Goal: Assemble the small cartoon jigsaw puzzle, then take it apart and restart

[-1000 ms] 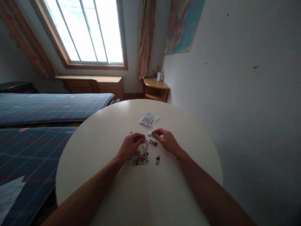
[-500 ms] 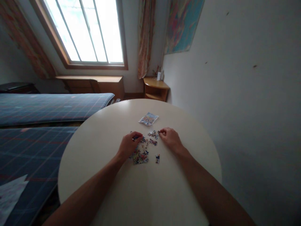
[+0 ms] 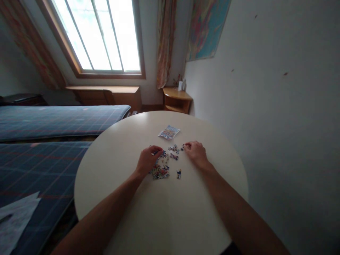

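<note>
A partly joined jigsaw puzzle (image 3: 160,171) lies on the round white table (image 3: 170,212). My left hand (image 3: 149,158) rests over its upper left part, thumb and fingers pinched together at its upper edge. What these fingertips hold, if anything, is too small to tell. My right hand (image 3: 196,153) is to the right, its fingertips closed at a small dark jigsaw piece (image 3: 182,147). Between the hands sit a joined cluster of pieces (image 3: 174,148) and a short strip of pieces (image 3: 174,156). Nearer to me is another small joined bit (image 3: 179,174).
A picture sheet (image 3: 169,132) lies beyond the pieces. To the left stand beds with plaid mattresses (image 3: 47,159), with papers (image 3: 20,216) on the nearer one. A wooden corner shelf (image 3: 177,94) and a desk (image 3: 124,89) are at the back. The wall (image 3: 287,141) runs along the right.
My right hand has drawn slightly right and away from the cluster, and the small dark piece now lies apart from it. My left hand stays at the puzzle. The view has shifted a little.
</note>
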`<state>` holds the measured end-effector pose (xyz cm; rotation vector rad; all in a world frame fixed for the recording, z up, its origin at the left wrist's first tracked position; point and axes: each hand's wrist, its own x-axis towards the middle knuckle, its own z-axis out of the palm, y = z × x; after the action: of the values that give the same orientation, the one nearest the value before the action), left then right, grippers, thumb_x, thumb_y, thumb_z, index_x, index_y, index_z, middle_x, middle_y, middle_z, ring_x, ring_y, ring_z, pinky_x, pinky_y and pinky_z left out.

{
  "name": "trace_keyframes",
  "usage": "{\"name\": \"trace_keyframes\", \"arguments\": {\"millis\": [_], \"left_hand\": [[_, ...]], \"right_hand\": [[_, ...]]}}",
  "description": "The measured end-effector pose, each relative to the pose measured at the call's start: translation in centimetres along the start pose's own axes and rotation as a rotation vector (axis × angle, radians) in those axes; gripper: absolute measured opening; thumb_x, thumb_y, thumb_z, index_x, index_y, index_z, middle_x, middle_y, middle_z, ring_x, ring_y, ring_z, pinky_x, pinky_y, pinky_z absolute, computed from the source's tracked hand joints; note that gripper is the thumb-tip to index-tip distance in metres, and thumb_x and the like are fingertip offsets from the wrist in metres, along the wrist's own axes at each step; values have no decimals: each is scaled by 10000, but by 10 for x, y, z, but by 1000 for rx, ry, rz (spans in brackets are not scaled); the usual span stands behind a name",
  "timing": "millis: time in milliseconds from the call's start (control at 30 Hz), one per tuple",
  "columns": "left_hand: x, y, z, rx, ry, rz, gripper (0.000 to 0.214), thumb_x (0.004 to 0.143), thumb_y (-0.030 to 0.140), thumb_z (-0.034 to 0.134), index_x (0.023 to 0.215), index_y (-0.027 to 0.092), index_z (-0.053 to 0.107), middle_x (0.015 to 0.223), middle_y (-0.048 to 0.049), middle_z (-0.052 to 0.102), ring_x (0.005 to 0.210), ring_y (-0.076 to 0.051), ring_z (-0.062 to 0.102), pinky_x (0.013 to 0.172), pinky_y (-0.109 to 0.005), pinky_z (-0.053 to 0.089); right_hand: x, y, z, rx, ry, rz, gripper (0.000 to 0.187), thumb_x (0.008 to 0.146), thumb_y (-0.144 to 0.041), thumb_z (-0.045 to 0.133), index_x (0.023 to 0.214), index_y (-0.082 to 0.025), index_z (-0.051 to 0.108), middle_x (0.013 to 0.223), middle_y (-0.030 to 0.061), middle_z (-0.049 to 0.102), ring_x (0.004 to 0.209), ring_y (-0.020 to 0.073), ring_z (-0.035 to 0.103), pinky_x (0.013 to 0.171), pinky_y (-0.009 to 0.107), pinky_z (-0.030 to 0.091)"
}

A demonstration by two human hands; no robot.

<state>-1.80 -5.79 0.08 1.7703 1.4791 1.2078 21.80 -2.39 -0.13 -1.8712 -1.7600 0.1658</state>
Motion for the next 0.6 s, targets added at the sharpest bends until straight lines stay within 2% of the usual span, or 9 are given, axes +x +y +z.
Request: {"name": "trace_keyframes", "arguments": {"millis": [133, 200, 300, 400, 500, 600], "left_hand": [[0, 1, 1, -37, 15, -18, 130, 776, 307, 705, 836, 198, 742, 842, -56, 764, 791, -203, 704, 777, -315, 521], [-1, 1, 1, -72, 8, -26, 153, 772, 324, 709, 843, 192, 737, 845, -64, 765, 798, -209, 708, 755, -312, 525], [-3, 0, 3, -148, -26, -39, 225, 773, 368, 707, 884, 173, 726, 816, -72, 765, 761, -208, 714, 690, -293, 531], [-4, 1, 5, -217, -57, -49, 278, 772, 398, 704, 908, 157, 714, 780, -74, 762, 724, -200, 713, 650, -276, 529], [-4, 3, 5, -265, -72, -61, 291, 765, 405, 710, 908, 152, 706, 773, -74, 762, 713, -191, 709, 641, -266, 528], [-4, 6, 4, -303, -87, -84, 292, 759, 396, 717, 912, 148, 698, 725, -66, 754, 675, -183, 704, 616, -259, 529]], "right_hand": [[-9, -10, -7, 96, 28, -97, 276, 859, -281, 601, 1091, -183, 713, 1184, 139, 657, 1100, 276, 574, 967, 408, 420], [-17, -22, -9, 187, -7, -219, 241, 874, -319, 608, 1059, -212, 721, 1141, 91, 689, 1096, 243, 586, 988, 373, 414], [-30, -42, -7, 321, -62, -349, 220, 884, -364, 617, 1031, -240, 724, 994, 37, 735, 988, 194, 637, 920, 316, 453], [-36, -53, -1, 409, -65, -372, 172, 868, -327, 637, 964, -216, 728, 897, 39, 743, 886, 191, 660, 851, 316, 472], [-37, -53, 4, 468, -56, -358, 140, 867, -298, 626, 891, -199, 721, 867, 49, 742, 856, 195, 665, 821, 322, 476], [-35, -48, 6, 513, -56, -347, 163, 869, -303, 616, 935, -188, 710, 888, 60, 739, 843, 193, 668, 817, 329, 480]]}}
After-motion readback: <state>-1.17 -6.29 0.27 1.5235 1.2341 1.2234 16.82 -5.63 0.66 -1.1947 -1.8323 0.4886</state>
